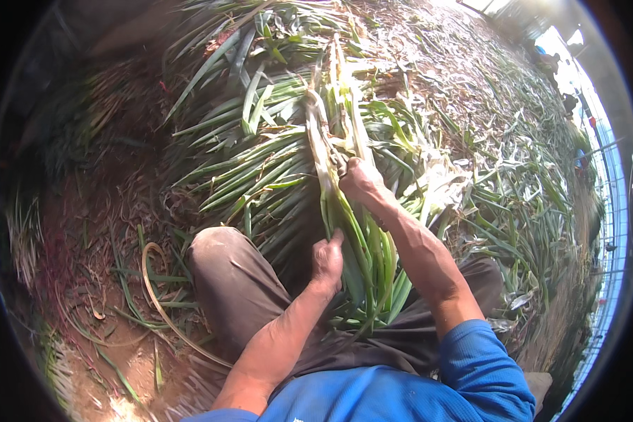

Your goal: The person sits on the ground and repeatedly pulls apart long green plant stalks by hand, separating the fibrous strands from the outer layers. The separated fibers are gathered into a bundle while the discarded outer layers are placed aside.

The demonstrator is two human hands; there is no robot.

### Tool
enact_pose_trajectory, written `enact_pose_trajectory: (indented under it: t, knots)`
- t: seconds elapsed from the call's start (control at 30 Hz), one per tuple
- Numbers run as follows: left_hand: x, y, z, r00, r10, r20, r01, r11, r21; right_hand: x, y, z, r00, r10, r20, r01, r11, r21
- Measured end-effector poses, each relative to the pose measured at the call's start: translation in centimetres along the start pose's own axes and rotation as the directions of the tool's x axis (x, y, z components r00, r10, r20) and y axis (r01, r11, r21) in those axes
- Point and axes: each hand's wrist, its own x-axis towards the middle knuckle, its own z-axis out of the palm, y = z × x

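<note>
Green onion stalks (358, 248) with long green leaves lie lengthwise over my lap, their pale ends pointing away from me. My left hand (328, 259) is closed around the leafy part on the left side. Farther up, my right hand (360, 176) grips the stalks where pale, dry outer layers (320, 153) hang loose. Whether the right hand also holds a tool cannot be told. Beyond and to the left of my hands, a large heap of green onions (242, 163) spreads with its leaves toward the left.
Peeled leaves and dry skins (506, 195) litter the ground at right. A thin, pale curved strip or hose (155, 295) loops beside my left knee (224, 253). More onions (24, 237) lie at far left, and bright mesh fencing (614, 211) runs along the right edge.
</note>
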Motion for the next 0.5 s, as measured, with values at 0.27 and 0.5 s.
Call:
enact_pose_trajectory:
  t: [0.27, 0.5]
  knots:
    - [0.4, 1.1, -1.6, 0.943, 0.329, 0.058, -0.329, 0.887, 0.324, -5.2, 3.6, -1.8, 0.997, 0.055, -0.051, -0.04, 0.966, 0.254]
    - [4.8, 0.1, -1.9, 0.977, 0.21, -0.037, -0.207, 0.975, 0.078, -7.6, 12.5, 1.4, 0.981, 0.161, -0.112, -0.099, 0.9, 0.424]
